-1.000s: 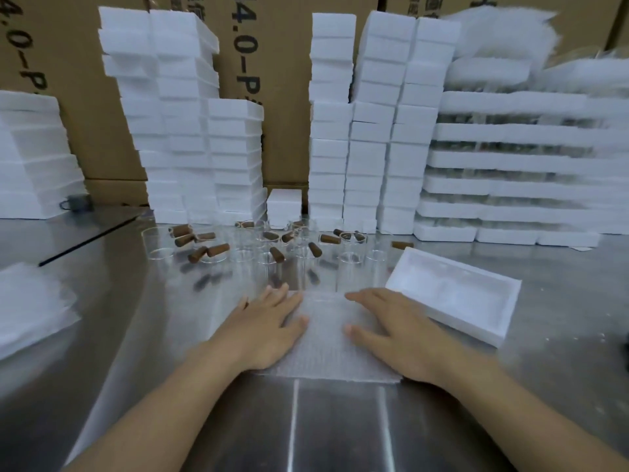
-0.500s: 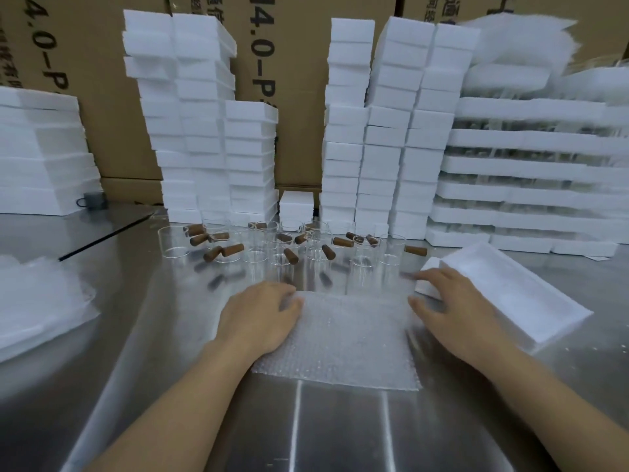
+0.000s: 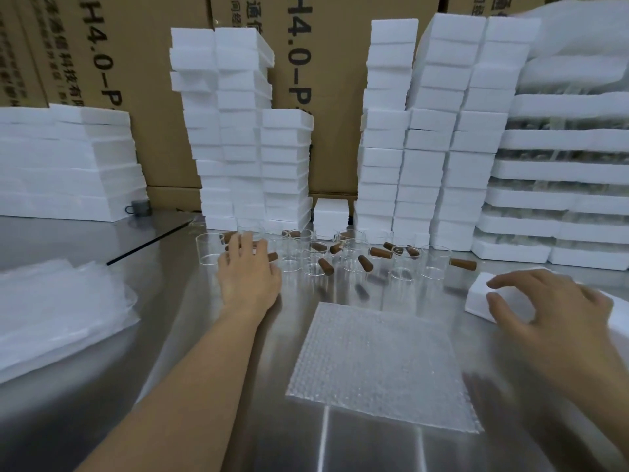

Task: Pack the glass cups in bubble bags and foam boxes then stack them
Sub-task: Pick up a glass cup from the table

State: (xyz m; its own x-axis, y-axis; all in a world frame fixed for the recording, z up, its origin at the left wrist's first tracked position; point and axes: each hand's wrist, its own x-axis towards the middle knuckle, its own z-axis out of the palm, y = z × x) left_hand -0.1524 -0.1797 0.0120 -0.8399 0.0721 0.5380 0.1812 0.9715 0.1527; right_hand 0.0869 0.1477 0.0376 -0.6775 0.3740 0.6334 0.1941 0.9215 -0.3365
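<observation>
A flat bubble bag (image 3: pixel 377 362) lies on the steel table in front of me, with neither hand on it. Behind it stand several clear glass cups (image 3: pixel 311 260) with brown wooden handles. My left hand (image 3: pixel 250 270) reaches into the left end of that group, fingers spread over a cup there; whether it grips one is hidden. My right hand (image 3: pixel 551 311) hovers with loosely bent fingers over an open white foam box (image 3: pixel 480 296) at the right edge, holding nothing.
Tall stacks of white foam boxes (image 3: pixel 238 131) line the back of the table (image 3: pixel 204 335), with more at the right (image 3: pixel 442 131) and far left (image 3: pixel 64 161). A pile of bubble bags (image 3: pixel 58 311) lies at the left. Cardboard cartons stand behind everything.
My left hand left the bubble bag and moved forward-left to the cups. My right hand slid right, off the bag, to above the foam box. The view shifted.
</observation>
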